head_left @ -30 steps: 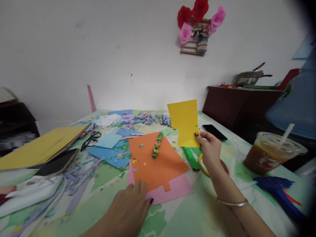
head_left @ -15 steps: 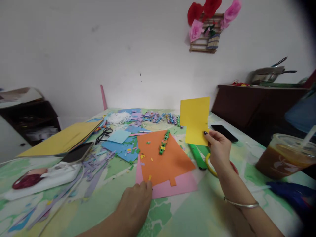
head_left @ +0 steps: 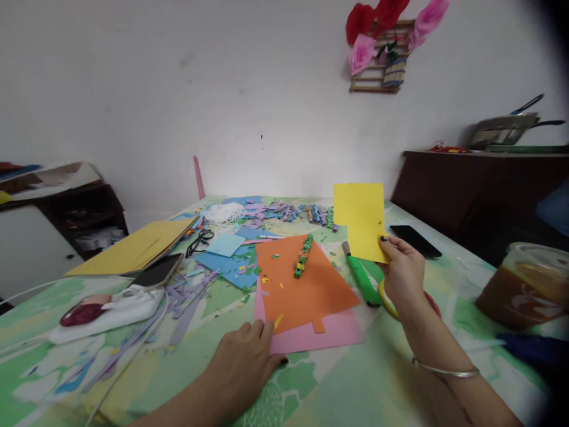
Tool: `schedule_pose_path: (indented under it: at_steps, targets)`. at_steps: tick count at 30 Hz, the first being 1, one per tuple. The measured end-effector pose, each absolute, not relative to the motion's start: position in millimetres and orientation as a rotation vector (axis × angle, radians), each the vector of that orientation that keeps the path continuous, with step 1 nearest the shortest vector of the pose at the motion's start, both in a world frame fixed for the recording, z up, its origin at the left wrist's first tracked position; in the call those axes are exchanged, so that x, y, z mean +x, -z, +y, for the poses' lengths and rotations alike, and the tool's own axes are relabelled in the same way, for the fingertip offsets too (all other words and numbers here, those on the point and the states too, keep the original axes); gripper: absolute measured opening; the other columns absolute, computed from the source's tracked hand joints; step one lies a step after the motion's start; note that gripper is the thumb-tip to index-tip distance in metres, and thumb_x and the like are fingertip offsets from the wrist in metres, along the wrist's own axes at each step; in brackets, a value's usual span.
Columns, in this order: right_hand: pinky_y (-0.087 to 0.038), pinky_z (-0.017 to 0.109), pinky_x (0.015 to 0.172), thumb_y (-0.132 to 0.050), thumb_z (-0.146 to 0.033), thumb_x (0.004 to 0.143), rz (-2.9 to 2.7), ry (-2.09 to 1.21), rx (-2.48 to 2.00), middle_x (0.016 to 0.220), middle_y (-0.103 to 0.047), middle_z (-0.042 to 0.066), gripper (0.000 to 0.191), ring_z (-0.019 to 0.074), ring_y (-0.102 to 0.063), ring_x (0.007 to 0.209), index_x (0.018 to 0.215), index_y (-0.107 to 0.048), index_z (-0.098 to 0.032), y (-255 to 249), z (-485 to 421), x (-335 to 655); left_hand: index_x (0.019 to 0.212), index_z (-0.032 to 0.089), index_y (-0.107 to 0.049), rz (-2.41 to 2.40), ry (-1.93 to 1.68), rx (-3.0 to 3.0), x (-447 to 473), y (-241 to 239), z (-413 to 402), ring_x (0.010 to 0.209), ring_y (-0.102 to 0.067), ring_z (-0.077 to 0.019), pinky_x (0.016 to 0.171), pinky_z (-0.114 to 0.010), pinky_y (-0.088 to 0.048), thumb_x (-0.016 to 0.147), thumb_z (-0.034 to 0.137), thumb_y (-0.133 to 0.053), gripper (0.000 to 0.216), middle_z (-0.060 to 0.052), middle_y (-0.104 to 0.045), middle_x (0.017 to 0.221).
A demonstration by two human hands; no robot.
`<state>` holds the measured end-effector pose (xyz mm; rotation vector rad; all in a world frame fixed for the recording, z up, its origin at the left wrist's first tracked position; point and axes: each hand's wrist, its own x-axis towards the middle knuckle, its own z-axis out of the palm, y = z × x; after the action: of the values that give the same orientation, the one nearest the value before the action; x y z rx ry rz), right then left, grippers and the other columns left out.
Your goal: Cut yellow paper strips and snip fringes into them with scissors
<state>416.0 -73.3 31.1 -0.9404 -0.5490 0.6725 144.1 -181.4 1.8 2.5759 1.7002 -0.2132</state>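
My right hand point(head_left: 402, 267) pinches a yellow sheet of paper point(head_left: 362, 216) by its lower right edge and holds it up above the table. A rectangular notch is cut from the sheet's lower left. My left hand point(head_left: 249, 362) rests at the near left edge of the stacked papers, thumb apart from the curled fingers. Beside its fingertips lies a thin yellow strip point(head_left: 278, 322) on an orange sheet point(head_left: 288, 296). A pink sheet point(head_left: 329, 338) is underneath. A green decorated paper roll point(head_left: 303, 256) lies on the orange sheet, with small paper bits around it.
A green cutter point(head_left: 364, 281) and yellow-handled scissors point(head_left: 390, 299) lie by my right wrist. Farther right are a black phone point(head_left: 415, 240) and a plastic drink cup point(head_left: 522, 287). Scraps, glasses point(head_left: 200, 242), another phone point(head_left: 157, 270) and yellow folders point(head_left: 133, 243) lie left.
My view has turned slightly left. My left thumb has spread from the fingers, and more of the yellow strip shows. My right hand still holds the yellow sheet up.
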Motion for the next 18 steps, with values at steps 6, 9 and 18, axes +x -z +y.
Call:
schedule_pose_path:
  at_steps: [6,9,18]
  targets:
    - [-0.046,0.018,0.042,-0.072,-0.015,0.053,-0.523,-0.692,-0.939,0.071,-0.064,-0.002,0.021,0.0125,-0.061,0.059,0.072,-0.063,-0.014,-31.7,-72.1,414.3,0.101,0.017,-0.059,1.584,0.216,2.633,137.9,3.0,-179.6,0.086,-0.063,-0.0299,0.068,-0.043,-0.050,0.092,0.018,-0.028,0.032,-0.013,-0.066,0.096]
    - [-0.045,0.017,0.040,-0.071,-0.014,0.056,-0.498,-0.680,-0.939,0.069,-0.063,-0.003,0.019,0.0124,-0.060,0.058,0.072,-0.062,-0.015,-31.9,-72.4,415.5,0.103,0.017,-0.058,1.571,0.226,2.622,134.6,3.8,-178.4,0.088,-0.063,-0.0299,0.068,-0.041,-0.049,0.089,0.016,-0.032,0.029,-0.013,-0.066,0.097]
    - [-0.047,0.018,0.046,-0.059,-0.017,0.090,-0.337,-0.614,-0.924,0.082,-0.061,0.000,0.008,0.0085,-0.058,0.058,0.096,-0.060,-0.012,-33.8,-76.6,421.1,0.120,0.015,-0.052,1.642,0.027,2.460,126.0,4.0,-184.3,0.097,-0.061,-0.0288,0.082,-0.042,-0.048,0.089,0.029,-0.036,0.037,-0.015,-0.065,0.109]
